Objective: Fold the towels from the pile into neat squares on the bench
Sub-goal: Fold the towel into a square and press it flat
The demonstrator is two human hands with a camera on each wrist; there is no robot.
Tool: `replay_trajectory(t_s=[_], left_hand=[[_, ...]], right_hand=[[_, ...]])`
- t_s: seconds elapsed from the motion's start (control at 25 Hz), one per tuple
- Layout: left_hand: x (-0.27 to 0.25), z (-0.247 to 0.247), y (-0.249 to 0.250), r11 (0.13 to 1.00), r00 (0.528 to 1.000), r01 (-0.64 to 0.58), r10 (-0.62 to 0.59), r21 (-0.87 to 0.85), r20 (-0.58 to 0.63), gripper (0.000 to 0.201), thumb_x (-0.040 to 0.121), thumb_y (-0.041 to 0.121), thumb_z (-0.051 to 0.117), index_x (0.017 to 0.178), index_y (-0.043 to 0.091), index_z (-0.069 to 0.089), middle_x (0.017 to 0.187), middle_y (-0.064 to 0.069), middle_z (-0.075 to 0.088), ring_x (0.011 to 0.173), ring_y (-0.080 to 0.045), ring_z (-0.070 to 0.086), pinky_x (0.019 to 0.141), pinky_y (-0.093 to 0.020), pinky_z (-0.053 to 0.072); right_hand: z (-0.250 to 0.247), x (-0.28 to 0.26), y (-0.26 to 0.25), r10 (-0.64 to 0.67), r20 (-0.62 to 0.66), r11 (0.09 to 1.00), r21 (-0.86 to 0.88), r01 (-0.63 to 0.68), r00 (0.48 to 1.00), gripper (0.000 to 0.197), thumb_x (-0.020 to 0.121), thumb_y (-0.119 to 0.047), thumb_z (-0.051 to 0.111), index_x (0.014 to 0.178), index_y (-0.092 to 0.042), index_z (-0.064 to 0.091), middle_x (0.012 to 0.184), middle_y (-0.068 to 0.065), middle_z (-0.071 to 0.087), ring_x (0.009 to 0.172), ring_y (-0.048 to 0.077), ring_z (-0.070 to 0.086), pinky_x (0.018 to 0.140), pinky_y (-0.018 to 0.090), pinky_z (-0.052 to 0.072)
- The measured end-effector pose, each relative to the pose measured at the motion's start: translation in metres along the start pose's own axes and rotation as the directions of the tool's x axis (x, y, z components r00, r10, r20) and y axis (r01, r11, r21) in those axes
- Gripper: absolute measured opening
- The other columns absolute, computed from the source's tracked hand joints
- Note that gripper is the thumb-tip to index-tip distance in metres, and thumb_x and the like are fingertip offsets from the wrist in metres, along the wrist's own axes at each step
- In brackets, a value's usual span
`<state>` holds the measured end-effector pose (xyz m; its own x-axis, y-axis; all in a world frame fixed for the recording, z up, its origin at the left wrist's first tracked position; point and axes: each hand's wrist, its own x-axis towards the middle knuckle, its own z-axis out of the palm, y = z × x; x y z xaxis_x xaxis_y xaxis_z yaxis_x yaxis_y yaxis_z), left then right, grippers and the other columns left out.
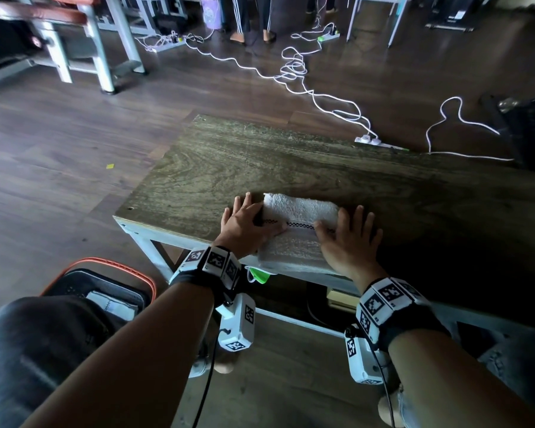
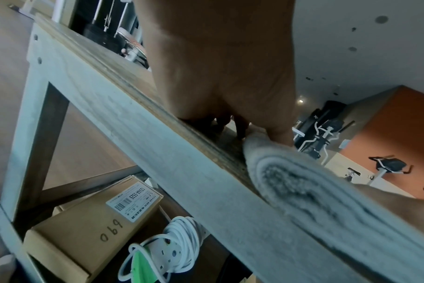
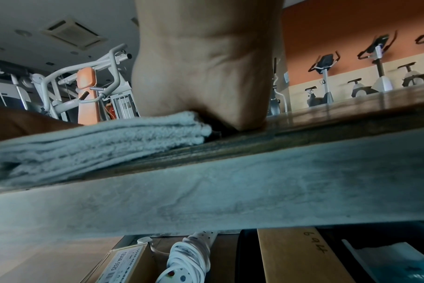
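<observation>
A white folded towel (image 1: 297, 233) with a dark checked stripe lies at the near edge of the wooden bench (image 1: 260, 168). My left hand (image 1: 247, 225) lies flat with straight fingers, partly on the towel's left side and partly on the bench. My right hand (image 1: 349, 239) presses flat on the towel's right side. In the left wrist view the towel's layered folded edge (image 2: 315, 183) overhangs the bench front (image 2: 157, 145). The right wrist view shows the stacked towel layers (image 3: 97, 141) under my right palm (image 3: 206, 76). Another folded towel (image 1: 113, 304) lies in a basket at lower left.
A black basket with an orange rim (image 1: 105, 282) stands on the floor at lower left. Cardboard boxes (image 2: 85, 229) and a coiled white power strip (image 2: 172, 249) sit under the bench. White cables (image 1: 306, 78) trail over the floor beyond. Gym machines (image 1: 74, 35) stand at the back.
</observation>
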<state>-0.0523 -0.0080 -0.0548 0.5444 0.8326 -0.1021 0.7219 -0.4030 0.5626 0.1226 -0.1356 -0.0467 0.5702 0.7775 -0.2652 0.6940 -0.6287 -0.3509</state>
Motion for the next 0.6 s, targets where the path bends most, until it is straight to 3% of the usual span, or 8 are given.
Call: replay_trajectory(t_s=[0.08, 0.16, 0.28, 0.36, 0.4, 0.48, 0.52, 0.6], left_hand=[[-0.004, 0.000, -0.001, 0.999, 0.997, -0.023, 0.020, -0.041, -0.078, 0.075, 0.058, 0.082, 0.052, 0.108, 0.026, 0.059, 0.144, 0.007, 0.041, 0.135, -0.017, 0.032, 0.115, -0.051, 0.020], [-0.012, 0.002, 0.003, 0.995, 0.993, 0.001, -0.012, -0.097, -0.119, 0.055, 0.058, 0.072, 0.062, 0.084, 0.023, 0.057, 0.132, 0.009, 0.051, 0.126, -0.020, 0.043, 0.111, -0.053, 0.028], [-0.031, 0.002, 0.016, 0.979, 0.985, 0.046, -0.078, -0.201, -0.152, 0.041, 0.055, 0.060, 0.067, 0.059, 0.024, 0.047, 0.100, -0.004, 0.065, 0.100, -0.028, 0.062, 0.088, -0.045, 0.050], [-0.047, -0.004, 0.026, 0.949, 0.975, 0.035, -0.102, -0.314, -0.199, 0.048, 0.061, 0.057, 0.071, 0.061, 0.013, 0.052, 0.071, -0.006, 0.061, 0.072, -0.023, 0.065, 0.064, -0.036, 0.051], [-0.054, -0.008, 0.030, 0.932, 0.968, 0.027, -0.115, -0.361, -0.224, 0.049, 0.066, 0.054, 0.073, 0.066, 0.009, 0.055, 0.064, -0.004, 0.058, 0.062, -0.018, 0.062, 0.058, -0.032, 0.047], [-0.068, -0.021, 0.038, 0.877, 0.966, 0.015, -0.137, -0.481, -0.220, 0.044, 0.071, 0.051, 0.072, 0.074, 0.010, 0.056, 0.062, 0.001, 0.056, 0.055, -0.016, 0.053, 0.056, -0.028, 0.042], [-0.075, -0.030, 0.040, 0.833, 0.973, -0.008, -0.122, -0.554, -0.198, 0.043, 0.070, 0.050, 0.071, 0.077, 0.010, 0.057, 0.062, 0.003, 0.053, 0.055, -0.014, 0.049, 0.056, -0.027, 0.040], [-0.089, -0.050, 0.040, 0.751, 0.980, -0.051, -0.089, -0.658, -0.178, 0.041, 0.070, 0.044, 0.072, 0.079, 0.007, 0.059, 0.061, 0.003, 0.051, 0.055, -0.013, 0.044, 0.054, -0.027, 0.039]], right_hand=[[-0.002, -0.006, 0.001, -0.007, 0.015, 1.000, 0.024, 0.007, 1.000, 0.078, 0.093, -0.072, 0.018, 0.155, -0.027, 0.006, 0.163, 0.009, -0.018, 0.148, 0.029, -0.024, 0.117, 0.053, -0.015], [-0.003, -0.015, 0.002, -0.011, 0.014, 0.999, 0.049, 0.010, 1.000, 0.081, 0.091, -0.076, 0.020, 0.155, -0.028, 0.007, 0.164, 0.006, -0.016, 0.149, 0.027, -0.021, 0.118, 0.052, -0.013], [-0.006, -0.032, 0.004, 0.005, 0.013, 0.998, 0.062, -0.006, 1.000, 0.086, 0.087, -0.079, 0.028, 0.154, -0.027, 0.012, 0.165, 0.004, -0.010, 0.151, 0.026, -0.014, 0.120, 0.050, -0.007], [-0.010, -0.041, 0.000, 0.015, 0.068, 0.997, 0.080, -0.020, 0.998, 0.090, 0.084, -0.081, 0.031, 0.152, -0.024, 0.021, 0.166, 0.004, -0.001, 0.152, 0.029, -0.005, 0.120, 0.052, 0.001], [-0.012, -0.044, -0.004, 0.021, 0.098, 0.995, 0.093, -0.030, 0.995, 0.094, 0.079, -0.087, 0.029, 0.149, -0.023, 0.032, 0.164, 0.006, 0.011, 0.151, 0.031, 0.006, 0.120, 0.054, 0.009], [-0.010, -0.046, -0.009, 0.048, 0.106, 0.983, 0.174, -0.066, 0.993, 0.105, 0.061, -0.100, 0.025, 0.130, -0.026, 0.057, 0.149, 0.008, 0.044, 0.137, 0.031, 0.039, 0.111, 0.056, 0.032], [-0.010, -0.051, -0.013, 0.038, 0.113, 0.969, 0.238, -0.064, 0.993, 0.104, 0.058, -0.099, 0.029, 0.124, -0.026, 0.061, 0.138, 0.006, 0.055, 0.125, 0.028, 0.051, 0.105, 0.054, 0.040], [-0.023, -0.079, -0.037, 0.026, 0.169, 0.916, 0.392, -0.092, 0.985, 0.084, 0.069, -0.080, 0.037, 0.126, -0.024, 0.060, 0.132, 0.004, 0.057, 0.115, 0.024, 0.056, 0.101, 0.046, 0.044]])
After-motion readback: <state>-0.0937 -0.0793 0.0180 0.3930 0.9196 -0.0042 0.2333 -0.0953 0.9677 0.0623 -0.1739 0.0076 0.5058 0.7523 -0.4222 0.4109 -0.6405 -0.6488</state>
